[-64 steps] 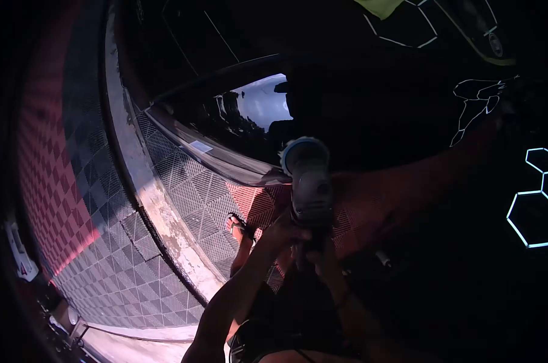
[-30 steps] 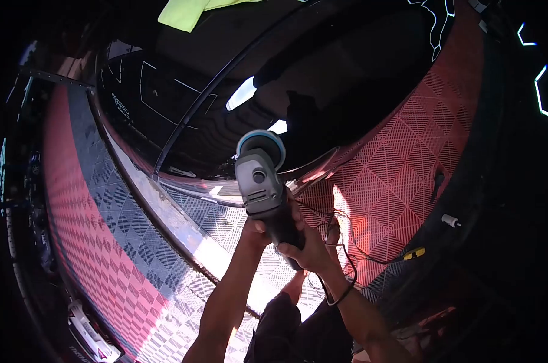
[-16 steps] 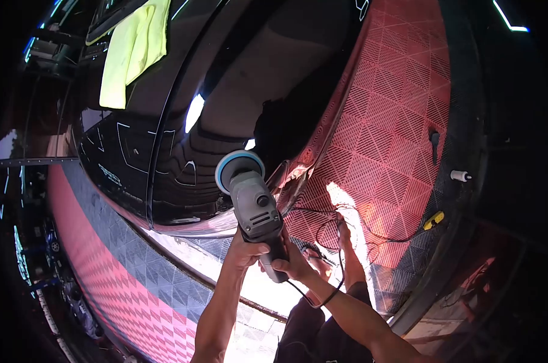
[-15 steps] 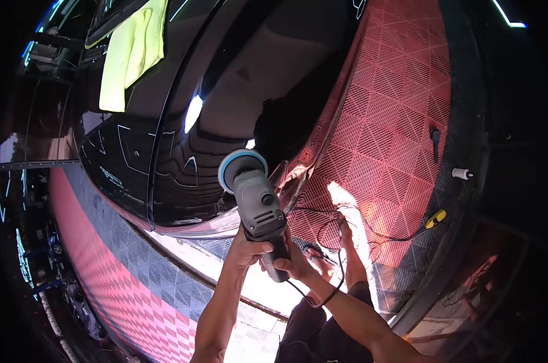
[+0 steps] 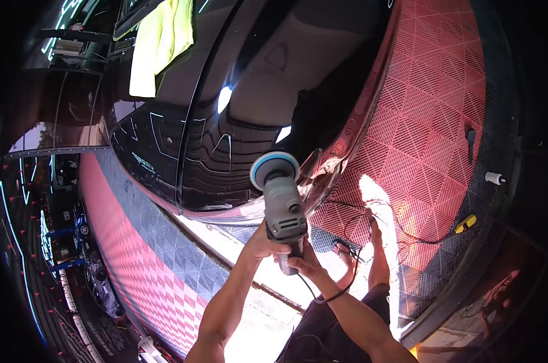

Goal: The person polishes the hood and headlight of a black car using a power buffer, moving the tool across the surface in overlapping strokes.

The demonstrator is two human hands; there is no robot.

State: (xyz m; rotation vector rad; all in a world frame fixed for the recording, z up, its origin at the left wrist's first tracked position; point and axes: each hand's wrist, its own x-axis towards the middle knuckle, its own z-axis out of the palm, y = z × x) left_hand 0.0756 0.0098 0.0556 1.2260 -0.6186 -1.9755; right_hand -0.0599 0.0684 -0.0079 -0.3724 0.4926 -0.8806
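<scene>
A grey electric polisher [image 5: 283, 202] with a round blue-edged pad [image 5: 275, 166] is held in front of me by both hands. My left hand [image 5: 266, 243] is closed around the left side of its body, near the base of the handle. Lower down, my right hand [image 5: 305, 261] grips the dark handle, and a black cord trails from its end past my right forearm. The pad overlaps the lower edge of a glossy black car panel [image 5: 249, 121] in this view. A yellow-green cloth [image 5: 162, 48] lies on the car at the upper left.
Red and grey grid tiles [image 5: 425, 121] cover the floor. On the right are a white bottle [image 5: 495, 178], a yellow object [image 5: 465, 224] and a dark tool-like object [image 5: 470, 145]. The cord [image 5: 425, 241] runs across the tiles near my feet. Strong sunlight falls on the floor.
The view has turned, so the car, cloth and floor items appear farther right and slightly higher. The polisher stays in both hands, its pad marginally lower against the car panel.
</scene>
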